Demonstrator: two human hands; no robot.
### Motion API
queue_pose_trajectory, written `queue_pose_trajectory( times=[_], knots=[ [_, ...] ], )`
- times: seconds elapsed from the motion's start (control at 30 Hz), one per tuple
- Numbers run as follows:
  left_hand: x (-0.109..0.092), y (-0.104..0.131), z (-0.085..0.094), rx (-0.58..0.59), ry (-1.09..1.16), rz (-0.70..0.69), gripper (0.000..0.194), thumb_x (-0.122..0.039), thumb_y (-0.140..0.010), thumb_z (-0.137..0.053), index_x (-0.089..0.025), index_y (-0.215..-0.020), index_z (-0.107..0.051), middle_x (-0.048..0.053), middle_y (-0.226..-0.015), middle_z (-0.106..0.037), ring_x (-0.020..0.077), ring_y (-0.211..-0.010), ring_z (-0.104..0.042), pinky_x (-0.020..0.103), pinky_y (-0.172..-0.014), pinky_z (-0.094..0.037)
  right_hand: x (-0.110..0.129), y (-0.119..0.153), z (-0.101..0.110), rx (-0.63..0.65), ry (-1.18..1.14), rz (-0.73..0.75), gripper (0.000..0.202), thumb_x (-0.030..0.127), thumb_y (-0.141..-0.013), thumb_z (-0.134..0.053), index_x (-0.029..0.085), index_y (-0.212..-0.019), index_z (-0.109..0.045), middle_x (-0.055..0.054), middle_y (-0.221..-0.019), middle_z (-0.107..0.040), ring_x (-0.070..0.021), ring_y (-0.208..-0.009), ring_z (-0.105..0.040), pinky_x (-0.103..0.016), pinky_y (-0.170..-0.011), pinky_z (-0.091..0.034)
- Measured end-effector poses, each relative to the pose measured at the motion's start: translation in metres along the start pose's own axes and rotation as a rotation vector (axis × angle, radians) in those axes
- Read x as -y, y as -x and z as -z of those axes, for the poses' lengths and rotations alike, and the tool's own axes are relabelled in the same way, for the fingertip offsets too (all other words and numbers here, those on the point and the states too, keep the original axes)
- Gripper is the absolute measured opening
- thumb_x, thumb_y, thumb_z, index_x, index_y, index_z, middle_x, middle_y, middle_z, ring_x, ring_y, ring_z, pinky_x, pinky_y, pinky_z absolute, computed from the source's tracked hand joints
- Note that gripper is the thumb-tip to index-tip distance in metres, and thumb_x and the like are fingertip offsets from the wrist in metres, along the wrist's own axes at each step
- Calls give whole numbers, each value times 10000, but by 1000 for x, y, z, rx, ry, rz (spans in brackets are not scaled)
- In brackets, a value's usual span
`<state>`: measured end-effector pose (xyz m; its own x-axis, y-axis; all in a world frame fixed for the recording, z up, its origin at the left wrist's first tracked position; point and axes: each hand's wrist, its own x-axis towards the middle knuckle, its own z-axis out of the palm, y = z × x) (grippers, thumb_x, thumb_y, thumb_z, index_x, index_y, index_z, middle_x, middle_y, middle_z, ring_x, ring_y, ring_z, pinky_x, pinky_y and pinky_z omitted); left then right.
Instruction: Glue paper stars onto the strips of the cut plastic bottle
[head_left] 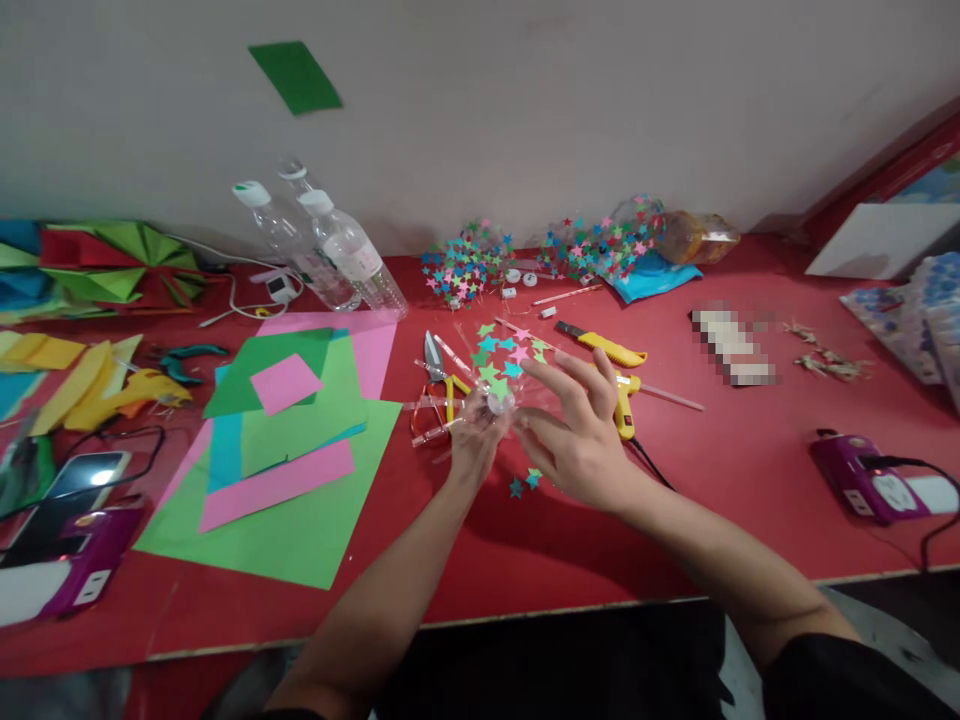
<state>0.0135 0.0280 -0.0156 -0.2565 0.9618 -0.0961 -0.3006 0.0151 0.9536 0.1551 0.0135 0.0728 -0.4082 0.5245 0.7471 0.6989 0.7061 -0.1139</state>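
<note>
My left hand (474, 440) is closed around the narrow end of a clear plastic piece, which looks like a bottle neck cut into strips (435, 403) that splay outward. Green, blue and pink stars (491, 380) cover its far side. My right hand (581, 430) is beside it with fingers spread, the fingertips close to the stars; whether they touch is unclear. Two loose stars (525, 482) lie on the table below. Scissors-like cutters (450, 390) with red and yellow handles lie partly behind my left hand. Behind my right hand is a yellow glue gun (625, 405).
Coloured paper sheets (300, 545) are stacked at left, with plastic bottles (352, 255) behind. Star-covered clear balls (469, 262) stand by the wall. A yellow utility knife (611, 347) lies near them. A purple power strip (862, 480) with a cord is at right.
</note>
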Motion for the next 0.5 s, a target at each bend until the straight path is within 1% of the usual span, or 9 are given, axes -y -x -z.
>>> queue_pose_trajectory(
  times=[0.1, 0.17, 0.27, 0.4, 0.5],
  knots=[
    [1, 2, 0, 31, 95, 24, 339, -267, -591, -793, -196, -876, -626, 1, -797, -686, 133, -697, -645, 251, -677, -528, -2, 0, 2, 20, -25, -36, 57, 232, -838, -631, 239, -891, -649, -55, -1334, -529, -275, -1282, -411, -553, -1160, -252],
    [-1, 3, 0, 31, 140, 27, 340, -286, -567, -813, -199, -828, -613, -7, -774, -676, 127, -674, -638, 254, -671, -533, -3, -1, 3, 27, -43, -60, 85, 234, -834, -635, 238, -917, -651, -61, -1344, -517, -284, -1293, -403, -556, -1156, -264],
    [-5, 3, -1, 5, 126, 32, 352, -295, -540, -828, -206, -775, -582, -15, -735, -669, 124, -640, -633, 263, -664, -540, -4, -3, 5, 30, -71, -83, 100, 233, -828, -641, 245, -926, -653, -52, -1353, -505, -289, -1296, -403, -555, -1144, -285],
    [-7, 3, -2, 6, 97, 48, 364, -244, -541, -826, -196, -808, -584, -16, -715, -671, 131, -637, -642, 274, -686, -542, -4, -7, 8, 7, -97, -113, 107, 222, -829, -638, 248, -932, -639, -50, -1305, -527, -278, -1280, -424, -534, -1128, -314],
    [-6, 2, -1, 12, 90, 64, 361, -273, -559, -816, -196, -824, -582, -1, -758, -691, 154, -672, -665, 308, -724, -551, -4, -7, 12, -43, -114, -113, 136, 205, -818, -639, 247, -944, -613, -49, -1266, -544, -271, -1259, -447, -526, -1124, -323]
  ],
)
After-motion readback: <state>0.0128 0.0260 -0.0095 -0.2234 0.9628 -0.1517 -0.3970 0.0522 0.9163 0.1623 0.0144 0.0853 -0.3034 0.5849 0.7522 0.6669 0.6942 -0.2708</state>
